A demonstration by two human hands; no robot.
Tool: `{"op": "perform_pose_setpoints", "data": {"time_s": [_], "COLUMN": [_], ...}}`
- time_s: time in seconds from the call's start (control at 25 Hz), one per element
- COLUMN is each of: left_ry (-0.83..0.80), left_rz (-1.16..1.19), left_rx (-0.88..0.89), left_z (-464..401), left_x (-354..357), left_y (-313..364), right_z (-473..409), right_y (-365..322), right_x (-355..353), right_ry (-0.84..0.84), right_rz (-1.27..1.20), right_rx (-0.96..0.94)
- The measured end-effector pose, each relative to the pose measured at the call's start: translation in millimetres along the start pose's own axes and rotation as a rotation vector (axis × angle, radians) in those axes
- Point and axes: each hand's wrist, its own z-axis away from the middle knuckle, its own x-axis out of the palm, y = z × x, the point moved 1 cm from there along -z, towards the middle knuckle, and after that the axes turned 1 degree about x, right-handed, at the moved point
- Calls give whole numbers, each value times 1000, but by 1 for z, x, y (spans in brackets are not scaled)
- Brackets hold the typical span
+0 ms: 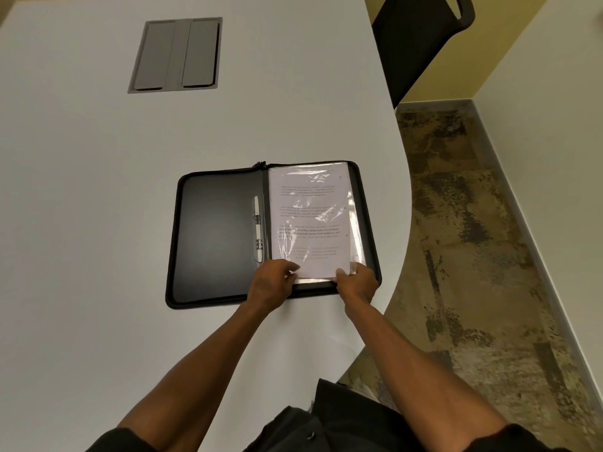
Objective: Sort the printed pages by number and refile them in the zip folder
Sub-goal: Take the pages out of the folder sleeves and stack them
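Note:
A black zip folder (pixel 212 236) lies open on the white table (pixel 98 190), near its curved right edge. Its left half is bare black lining. A ring binder strip (pixel 257 230) runs down the spine. On the right half lies a stack of printed pages (pixel 310 220) in glossy clear sleeves. My left hand (pixel 270 282) pinches the stack's near-left corner. At the near-right corner my right hand (pixel 357 282) grips the bottom edge of the pages, thumb on top.
A grey cable hatch (pixel 176 55) is set into the table at the back. A black chair (pixel 421 37) stands at the far right corner. The patterned carpet floor (pixel 473 256) lies beyond the table's right edge, close to the folder.

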Motion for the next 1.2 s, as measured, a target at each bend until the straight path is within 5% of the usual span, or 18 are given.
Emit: {"op": "perform_pose_setpoints", "data": {"time_s": [0.44,0.76,1.0,1.2], "left_ry": [92,-7,92,-80], "left_rz": [59,106,429,734], "left_rx": [96,43,-356,-720], "left_z": [5,19,64,99], "left_x": [8,3,-5,-30], "left_y": [-4,-6,-4,-13], "right_z": [3,26,91,152], "right_y": [7,42,54,55], "right_x": [-4,-28,-61,-80], "right_ry": [-2,-42,-320,-565], "right_rz": [-171,-106,-324,-286], "right_rx": [43,36,220,349]}}
